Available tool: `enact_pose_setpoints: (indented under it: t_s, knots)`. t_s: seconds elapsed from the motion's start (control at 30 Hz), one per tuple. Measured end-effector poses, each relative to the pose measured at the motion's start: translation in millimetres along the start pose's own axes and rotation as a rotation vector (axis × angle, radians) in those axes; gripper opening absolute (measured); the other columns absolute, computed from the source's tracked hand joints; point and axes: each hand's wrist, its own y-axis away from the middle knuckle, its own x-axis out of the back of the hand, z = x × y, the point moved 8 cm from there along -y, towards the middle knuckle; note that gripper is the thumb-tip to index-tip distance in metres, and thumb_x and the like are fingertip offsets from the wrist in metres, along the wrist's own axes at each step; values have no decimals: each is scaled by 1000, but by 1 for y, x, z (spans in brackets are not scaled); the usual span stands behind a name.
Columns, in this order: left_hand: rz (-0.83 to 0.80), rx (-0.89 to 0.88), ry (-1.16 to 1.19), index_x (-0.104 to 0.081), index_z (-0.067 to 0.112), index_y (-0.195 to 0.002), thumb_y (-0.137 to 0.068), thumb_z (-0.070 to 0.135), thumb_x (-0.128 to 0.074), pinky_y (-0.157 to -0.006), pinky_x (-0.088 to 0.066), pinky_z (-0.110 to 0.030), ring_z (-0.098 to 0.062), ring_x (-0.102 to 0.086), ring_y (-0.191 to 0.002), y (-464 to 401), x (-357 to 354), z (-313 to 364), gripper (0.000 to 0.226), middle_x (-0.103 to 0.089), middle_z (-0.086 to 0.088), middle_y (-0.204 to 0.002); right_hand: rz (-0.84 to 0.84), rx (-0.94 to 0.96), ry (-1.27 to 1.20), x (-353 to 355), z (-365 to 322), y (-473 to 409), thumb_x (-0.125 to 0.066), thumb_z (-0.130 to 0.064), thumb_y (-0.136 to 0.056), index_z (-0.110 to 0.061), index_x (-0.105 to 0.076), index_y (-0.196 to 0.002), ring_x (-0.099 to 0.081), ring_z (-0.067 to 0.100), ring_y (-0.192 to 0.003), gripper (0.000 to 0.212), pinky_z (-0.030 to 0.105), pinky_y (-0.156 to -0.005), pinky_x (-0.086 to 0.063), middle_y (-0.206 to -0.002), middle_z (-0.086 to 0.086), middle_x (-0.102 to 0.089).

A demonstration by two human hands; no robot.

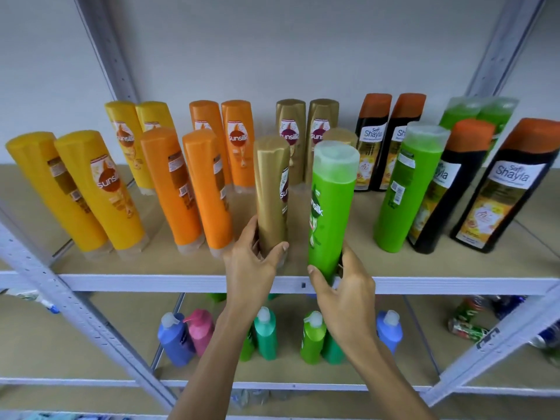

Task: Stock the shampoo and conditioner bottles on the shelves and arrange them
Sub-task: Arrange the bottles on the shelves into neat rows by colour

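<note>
Presently, upper shelf (169, 281) stock, counted by colour: yellow bottles (100, 189), four; orange bottles (181, 189), four; gold bottles, four, of which one is mostly hidden behind the green one I hold, only its cap showing; black bottles with orange caps (512, 189), four; green bottles, four, the rear pair (478, 113) partly screened by the black ones in front. All stand upright in two rows, front and back. My left hand (251, 262) grips the front gold bottle (272, 192) low on its body, thumb on the near face, fingers curled behind it; it stands on the shelf close to the front edge. My right hand (345, 286) clasps the base of a green bottle (331, 207), just beside the gold one, at the shelf's front lip; I cannot tell whether its base rests on the board, since my fingers cover it. Lower shelf: pump bottles (266, 331), at least six seen, in blue, pink and green, some blocked by my forearms. Items at the far right of that shelf are blurred and cut off, count not possible.
</note>
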Motion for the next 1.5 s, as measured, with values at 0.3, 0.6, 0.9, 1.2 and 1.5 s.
enact_pose_setpoints:
  t_s: [0.3, 0.6, 0.9, 1.2, 1.5]
  knots:
    - [28, -10, -20, -52, 27, -131, -76, 19, -79, -96, -52, -36, -5, -63, -107, -11, -27, -5, 62, -67, 11, -112, 98, 7, 57, 41, 27, -14, -71, -21, -83, -13, -54, -128, -58, 24, -97, 49, 29, -81, -44, -107, 3, -63]
    - [22, 6, -32, -52, 28, -127, -77, 16, -79, -96, -50, -29, -1, -62, -107, -11, -36, 2, 58, -67, 9, -114, 93, 48, 60, 40, 31, -31, -68, -19, -86, -6, -47, -137, -56, 27, -112, 57, 22, -90, -37, -123, 10, -62]
    - [18, 23, -66, -50, 29, -128, -78, 18, -78, -89, -47, -10, 10, -59, -105, -11, -41, 0, 58, -66, 11, -113, 66, 69, 58, 36, 36, -39, -65, -24, -89, -6, -44, -139, -62, 31, -99, 57, 34, -80, -50, -113, 13, -65]
    - [-10, 40, -292, -49, 29, -128, -77, 32, -78, -91, -52, -34, -7, -63, -104, -9, -40, -8, 59, -67, 13, -111, 11, 110, 73, 41, 36, -43, -67, -24, -88, -4, -44, -138, -62, 31, -102, 58, 31, -83, -46, -114, 14, -66]
    - [302, 184, -356, -52, 10, -130, -83, 10, -68, -82, -50, -28, -14, -62, -84, 38, -22, 17, 49, -66, 0, -98, -54, 127, 46, 75, 48, -39, -70, -25, -85, -5, -48, -137, -63, 33, -94, 60, 27, -75, -41, -105, 16, -69]
